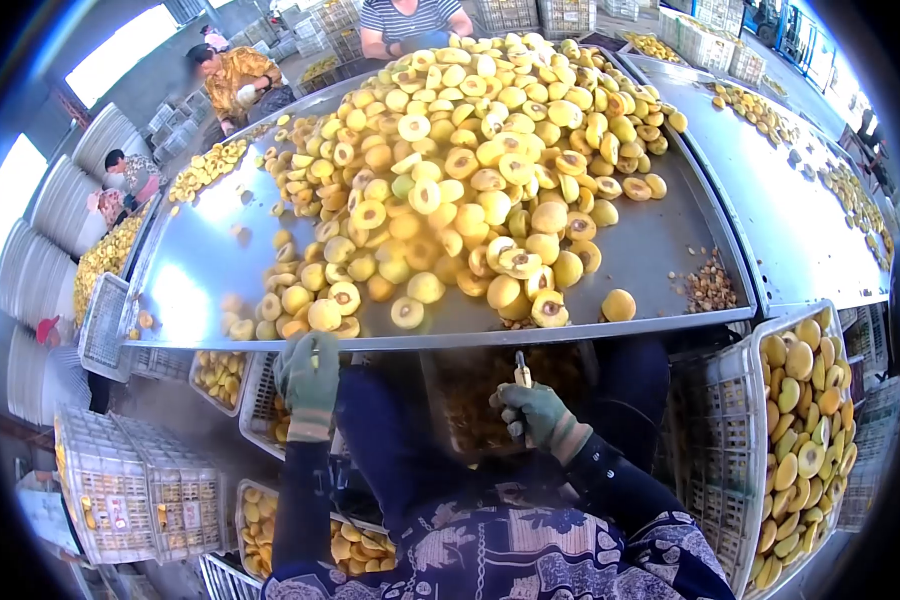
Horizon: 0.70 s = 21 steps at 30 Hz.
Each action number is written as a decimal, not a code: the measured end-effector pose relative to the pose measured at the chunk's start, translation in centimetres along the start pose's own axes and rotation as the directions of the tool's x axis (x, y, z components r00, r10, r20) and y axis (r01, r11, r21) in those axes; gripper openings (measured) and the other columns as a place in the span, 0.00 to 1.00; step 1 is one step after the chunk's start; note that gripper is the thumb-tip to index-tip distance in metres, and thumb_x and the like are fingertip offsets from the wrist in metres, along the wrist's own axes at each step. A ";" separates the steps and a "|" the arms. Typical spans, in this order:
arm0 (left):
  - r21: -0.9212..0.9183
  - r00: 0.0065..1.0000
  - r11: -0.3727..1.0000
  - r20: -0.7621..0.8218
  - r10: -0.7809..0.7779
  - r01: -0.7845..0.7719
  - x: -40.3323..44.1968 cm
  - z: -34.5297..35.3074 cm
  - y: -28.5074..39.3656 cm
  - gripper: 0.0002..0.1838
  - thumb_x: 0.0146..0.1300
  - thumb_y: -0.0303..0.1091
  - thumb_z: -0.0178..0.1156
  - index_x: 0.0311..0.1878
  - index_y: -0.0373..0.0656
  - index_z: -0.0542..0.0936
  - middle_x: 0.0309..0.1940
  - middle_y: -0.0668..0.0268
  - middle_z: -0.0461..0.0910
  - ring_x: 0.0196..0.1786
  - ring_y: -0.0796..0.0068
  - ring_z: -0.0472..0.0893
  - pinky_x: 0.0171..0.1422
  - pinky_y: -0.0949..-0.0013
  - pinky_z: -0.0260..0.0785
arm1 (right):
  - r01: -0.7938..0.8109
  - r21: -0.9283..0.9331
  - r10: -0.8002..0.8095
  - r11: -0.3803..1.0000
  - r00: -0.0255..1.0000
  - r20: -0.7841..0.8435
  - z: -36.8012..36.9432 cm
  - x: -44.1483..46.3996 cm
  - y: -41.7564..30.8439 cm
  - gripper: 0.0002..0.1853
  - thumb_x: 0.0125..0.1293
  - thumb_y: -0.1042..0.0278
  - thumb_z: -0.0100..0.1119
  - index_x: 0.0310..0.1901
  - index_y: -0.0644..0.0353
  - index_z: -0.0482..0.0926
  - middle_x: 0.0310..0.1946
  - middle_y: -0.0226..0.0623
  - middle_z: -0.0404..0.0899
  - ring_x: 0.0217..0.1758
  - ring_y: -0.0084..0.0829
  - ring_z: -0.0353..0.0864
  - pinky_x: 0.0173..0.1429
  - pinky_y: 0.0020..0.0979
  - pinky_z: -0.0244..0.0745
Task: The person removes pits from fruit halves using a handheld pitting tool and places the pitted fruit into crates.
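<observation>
A big heap of halved yellow stone fruit, like peaches or apricots, covers much of the metal table before me. My left hand, in a grey-green glove, is just under the table's near edge with its fingers curled; whatever may be in them is too small to make out. Lower in the middle, my gloved right hand is closed around a small hand tool with a pale handle and a narrow metal tip pointing up. A single fruit lies near the front edge.
Loose pits lie at the table's right. A tall crate of fruit halves stands at my right; stacked crates are at my left. Between my knees is a dark bin. Other people work across the table and leftward.
</observation>
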<state>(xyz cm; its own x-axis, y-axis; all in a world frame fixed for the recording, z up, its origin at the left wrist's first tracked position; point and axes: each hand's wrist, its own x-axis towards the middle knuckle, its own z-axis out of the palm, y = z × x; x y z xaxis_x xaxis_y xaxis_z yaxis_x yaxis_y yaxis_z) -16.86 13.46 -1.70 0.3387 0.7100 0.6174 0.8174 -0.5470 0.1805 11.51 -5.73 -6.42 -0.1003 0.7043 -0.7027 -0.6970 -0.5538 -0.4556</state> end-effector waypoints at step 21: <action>-0.886 0.939 0.334 0.345 0.006 0.323 -1.0 6.2 13.6 0.33 0.49 0.26 0.74 0.58 0.37 0.68 0.54 0.57 0.74 0.51 0.70 0.80 0.55 0.68 0.75 | 0.432 -0.147 -0.424 0.890 0.902 0.087 7.0 -5.2 -2.2 0.08 0.67 0.70 0.60 0.45 0.58 0.75 0.28 0.23 0.76 0.28 0.14 0.74 0.30 0.19 0.71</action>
<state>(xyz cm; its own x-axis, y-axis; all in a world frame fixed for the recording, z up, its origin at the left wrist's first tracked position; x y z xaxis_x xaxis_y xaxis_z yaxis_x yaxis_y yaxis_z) -3.24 8.10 -4.58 0.4834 0.8161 0.3168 -0.0303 -0.3461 0.9377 8.55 -5.04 2.07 0.1430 0.9085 -0.3927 -0.5590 -0.2533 -0.7895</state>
